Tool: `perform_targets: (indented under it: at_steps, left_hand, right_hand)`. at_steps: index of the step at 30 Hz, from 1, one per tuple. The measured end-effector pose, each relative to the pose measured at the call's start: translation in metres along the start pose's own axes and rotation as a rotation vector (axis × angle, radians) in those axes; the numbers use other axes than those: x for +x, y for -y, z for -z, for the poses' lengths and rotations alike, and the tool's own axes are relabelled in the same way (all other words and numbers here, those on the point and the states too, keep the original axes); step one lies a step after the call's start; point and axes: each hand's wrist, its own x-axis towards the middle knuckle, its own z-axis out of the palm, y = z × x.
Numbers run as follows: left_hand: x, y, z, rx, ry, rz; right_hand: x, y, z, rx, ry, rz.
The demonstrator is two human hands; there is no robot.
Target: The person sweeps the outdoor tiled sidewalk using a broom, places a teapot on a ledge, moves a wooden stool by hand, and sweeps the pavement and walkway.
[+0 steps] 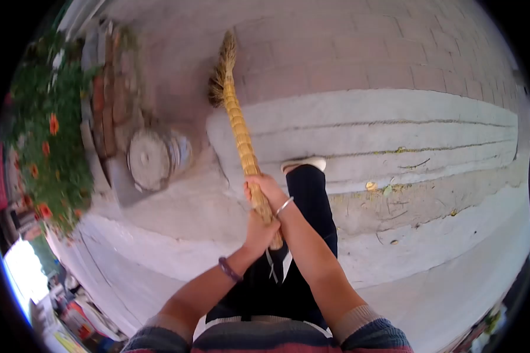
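A long straw broom (241, 138) points up and slightly left from my body, its frayed brush end over the brick paving. My right hand (266, 189), below a silver bangle, is wrapped round the handle's lower part. Just beneath it, my left hand (259, 230) also grips the handle, near its butt end; a dark purple bracelet is on that wrist. Both sets of fingers are closed round the straw. The brush end lies beside the corner of a pale concrete step (359, 138).
A white shoe (305, 163) is on the step, where leaves (371, 186) and twigs lie. To the left stand a round concrete-topped container (149, 159), stacked bricks (107, 109) and orange-flowered plants (47, 135). Brick paving (335, 53) runs beyond the step.
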Motion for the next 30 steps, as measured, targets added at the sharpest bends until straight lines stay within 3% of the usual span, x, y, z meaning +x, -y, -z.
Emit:
perform_targets:
  at_steps: [3, 5, 6, 7, 11, 15, 18, 19, 22, 23, 24, 25, 26, 27, 28, 30]
  left_hand:
    - [-0.035, 0.119, 0.001, 0.1, 0.097, 0.002]
    - [-0.09, 0.128, -0.019, 0.376, 0.071, -0.018]
    - [-0.113, 0.126, -0.023, 0.017, 0.301, 0.239]
    - [-0.133, 0.134, -0.026, -0.059, 0.426, 0.324]
    - [-0.137, 0.131, -0.021, -0.182, 0.735, 0.447]
    - [-0.198, 0.193, -0.029, -0.265, 0.428, 0.33]
    - [-0.218, 0.227, -0.053, -0.404, 0.069, 0.285]
    - [-0.21, 0.23, -0.066, -0.394, -0.043, 0.285]
    - [-0.177, 0.26, -0.129, -0.611, -0.123, 0.17]
    - [-0.172, 0.288, -0.154, -0.591, -0.082, 0.243]
    - [-0.177, 0.285, -0.176, -0.525, 0.118, 0.294]
    - [-0.186, 0.317, -0.214, -0.316, 0.082, 0.276]
    - [-0.196, 0.327, -0.242, -0.172, 0.21, 0.378]
    - [-0.214, 0.298, -0.265, -0.208, 0.236, 0.372]
    - [-0.222, 0.301, -0.279, -0.248, 0.398, 0.417]
    - [-0.23, 0.262, -0.289, -0.174, 0.528, 0.533]
  right_hand:
    - [-0.038, -0.085, 0.037, -0.035, -0.099, -0.076]
    - [-0.098, -0.121, 0.067, 0.048, -0.276, -0.062]
    - [-0.133, -0.14, 0.075, 0.143, -0.414, -0.035]
    - [-0.167, -0.16, 0.086, 0.237, -0.502, 0.013]
    - [-0.215, -0.178, 0.102, 0.447, -0.64, 0.29]
    - [-0.225, -0.223, 0.09, -0.009, -0.659, 0.16]
    - [-0.202, -0.237, 0.083, -0.041, -0.294, -0.069]
    - [-0.19, -0.241, 0.089, -0.133, -0.189, 0.0]
    - [-0.175, -0.235, 0.146, -0.311, -0.134, -0.134]
    - [-0.192, -0.232, 0.17, -0.211, -0.196, -0.122]
    - [-0.218, -0.224, 0.203, -0.118, -0.259, -0.105]
    - [-0.252, -0.22, 0.241, -0.078, -0.301, -0.089]
    - [-0.287, -0.218, 0.273, -0.042, -0.344, -0.074]
    - [-0.32, -0.211, 0.289, 0.035, -0.476, -0.069]
    - [-0.348, -0.204, 0.296, 0.117, -0.614, -0.054]
    - [-0.385, -0.195, 0.305, 0.2, -0.73, 0.098]
